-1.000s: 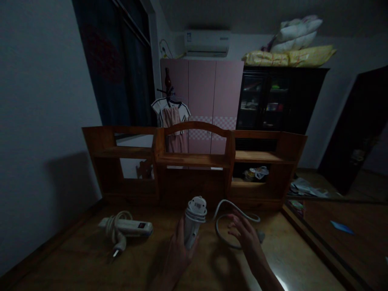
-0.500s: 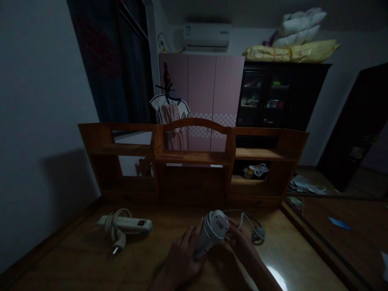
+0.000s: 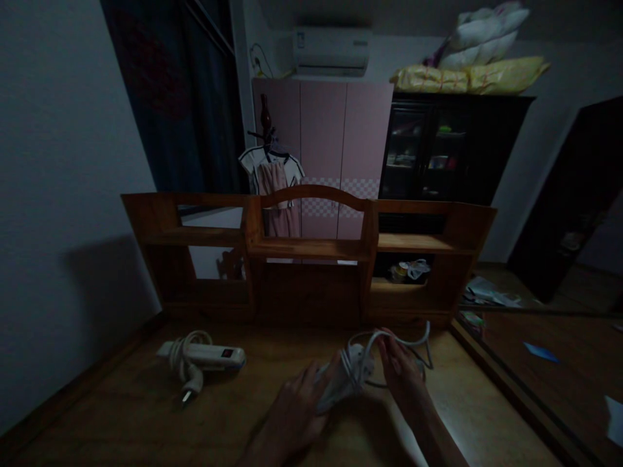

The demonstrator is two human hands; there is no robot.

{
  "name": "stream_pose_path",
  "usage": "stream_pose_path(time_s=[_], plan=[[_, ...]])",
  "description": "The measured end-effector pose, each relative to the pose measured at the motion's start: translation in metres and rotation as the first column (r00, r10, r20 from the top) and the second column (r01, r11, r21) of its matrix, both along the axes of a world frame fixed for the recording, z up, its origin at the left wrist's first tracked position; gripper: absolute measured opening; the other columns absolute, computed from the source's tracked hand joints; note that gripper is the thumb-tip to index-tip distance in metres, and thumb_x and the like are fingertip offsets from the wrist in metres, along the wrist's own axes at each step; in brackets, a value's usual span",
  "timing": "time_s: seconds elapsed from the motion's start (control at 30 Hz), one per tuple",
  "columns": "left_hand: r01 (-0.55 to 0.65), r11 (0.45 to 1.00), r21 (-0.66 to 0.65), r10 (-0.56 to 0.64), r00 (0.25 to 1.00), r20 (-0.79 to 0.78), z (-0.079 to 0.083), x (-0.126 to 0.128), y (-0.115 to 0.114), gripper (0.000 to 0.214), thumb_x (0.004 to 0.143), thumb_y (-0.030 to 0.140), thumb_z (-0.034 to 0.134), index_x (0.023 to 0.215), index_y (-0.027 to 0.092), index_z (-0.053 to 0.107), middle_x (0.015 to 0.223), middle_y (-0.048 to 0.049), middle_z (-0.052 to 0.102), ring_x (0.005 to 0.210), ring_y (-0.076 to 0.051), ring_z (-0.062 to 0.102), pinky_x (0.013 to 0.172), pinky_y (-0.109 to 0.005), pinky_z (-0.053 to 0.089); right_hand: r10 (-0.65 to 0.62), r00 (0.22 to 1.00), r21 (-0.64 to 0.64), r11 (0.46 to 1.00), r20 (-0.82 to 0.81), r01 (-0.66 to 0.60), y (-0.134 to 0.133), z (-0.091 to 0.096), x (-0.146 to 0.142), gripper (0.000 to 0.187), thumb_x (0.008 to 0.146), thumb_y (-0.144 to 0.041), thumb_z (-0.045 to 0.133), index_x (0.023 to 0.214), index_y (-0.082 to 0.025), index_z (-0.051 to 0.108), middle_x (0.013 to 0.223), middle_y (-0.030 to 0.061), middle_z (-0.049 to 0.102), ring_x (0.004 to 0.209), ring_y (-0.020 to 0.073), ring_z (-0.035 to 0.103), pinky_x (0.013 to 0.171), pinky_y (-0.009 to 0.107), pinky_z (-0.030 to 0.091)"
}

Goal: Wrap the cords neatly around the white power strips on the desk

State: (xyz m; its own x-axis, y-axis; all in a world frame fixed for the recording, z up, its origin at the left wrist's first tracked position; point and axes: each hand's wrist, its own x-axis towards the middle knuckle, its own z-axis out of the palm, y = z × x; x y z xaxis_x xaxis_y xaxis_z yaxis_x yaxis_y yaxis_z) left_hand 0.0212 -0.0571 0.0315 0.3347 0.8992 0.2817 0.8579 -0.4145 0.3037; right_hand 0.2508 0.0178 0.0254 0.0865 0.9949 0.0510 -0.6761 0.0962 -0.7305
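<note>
My left hand (image 3: 304, 395) is wrapped round a pale, long-bodied electrical device (image 3: 335, 386) with a rounded end, held tilted above the desk. Its exact kind is hard to make out in the dim light. Loops of a light grey cord (image 3: 406, 340) wind about its far end and arc off to the right. With fingers closed, my right hand (image 3: 398, 360) pinches this cord just right of the device. Part of the cord hangs behind that hand, where the plug end is mostly hidden. To the left lies a white power strip (image 3: 209, 353) bundled in its own cord.
A wooden shelf unit (image 3: 311, 248) stands along the back of the desk (image 3: 146, 395). Its right compartment holds a tape roll (image 3: 400, 271) and a plastic bag. A wall (image 3: 48, 259) borders the left side, and the desk's raised edge (image 3: 506, 395) runs along the right.
My right hand has risen slightly and moved right, drawing a cord loop up off the device. The device has tipped lower in my left hand. The power strip has stayed put.
</note>
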Motion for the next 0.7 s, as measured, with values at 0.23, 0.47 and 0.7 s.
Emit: stream_pose_path(time_s=[0.23,0.47,0.7], plan=[[-0.29,0.954,-0.076,0.283,0.786,0.549,-0.004,-0.007,0.011,0.079,0.086,0.034,0.05,0.148,0.027,0.001,0.15,-0.008,0.032,0.133,-0.022,0.038,0.105,-0.035,0.037,0.155,0.988,-0.011,0.988,0.022,-0.154,-0.003,0.007,-0.001,0.028,0.075,-0.047,0.07,0.086,-0.022,0.063,0.059,-0.0064,0.049,0.049,0.0072,0.045,0.05,0.019,0.041],[-0.257,0.964,-0.074,0.236,0.69,0.684,-0.008,-0.009,0.013,0.074,0.089,0.036,0.047,0.148,0.026,0.003,0.154,-0.0099,0.021,0.139,-0.023,0.025,0.11,-0.043,0.029,-0.04,0.595,0.192,0.962,0.803,-0.195,-0.029,-0.005,-0.029,0.025,0.083,-0.04,0.061,0.099,-0.022,0.067,0.074,0.0028,0.063,0.066,0.0178,0.057,0.061,0.028,0.044],[0.01,0.973,0.232,-0.097,0.925,0.369,-0.023,-0.014,0.003,0.085,0.081,0.036,0.058,0.147,0.029,0.005,0.138,-0.0145,0.047,0.121,-0.029,0.051,0.092,-0.043,0.049,0.05,0.576,0.164,0.936,0.816,-0.313,-0.034,-0.014,-0.035,0.027,0.079,-0.035,0.063,0.103,-0.026,0.071,0.109,0.0076,0.067,0.102,0.0284,0.058,0.092,0.039,0.042]])
